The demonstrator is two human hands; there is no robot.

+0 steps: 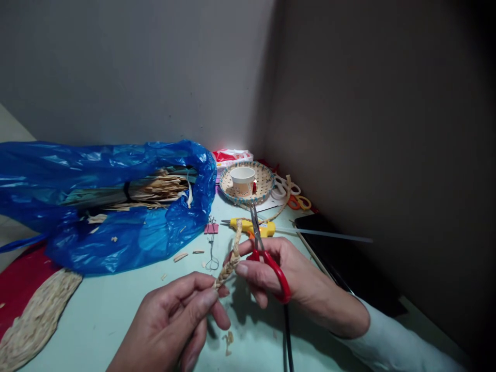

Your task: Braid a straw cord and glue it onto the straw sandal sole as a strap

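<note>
A braid of dry straw-coloured strips (237, 243) runs between my two hands above the table. My left hand (174, 312) is closed, pinching the braid's near end between thumb and fingers. My right hand (296, 268) is closed round red-handled scissors (279, 276), whose narrow blades point away from me. Thumb and forefinger of that same hand also touch the braid farther along. Behind the blades lies a yellow glue gun (267, 229) with a clear glue stick (329, 235) in its back. The braid's far part passes near the gun.
Blue plastic bag (155, 248) with a bundle of dry leaves (158, 188) at left. A coiled braided piece (42, 320) lies on red material. Farther back are a woven tray (225, 188) bearing a paper cup (242, 181), and more scissors (300, 201). A dark flat panel (349, 258) lies right.
</note>
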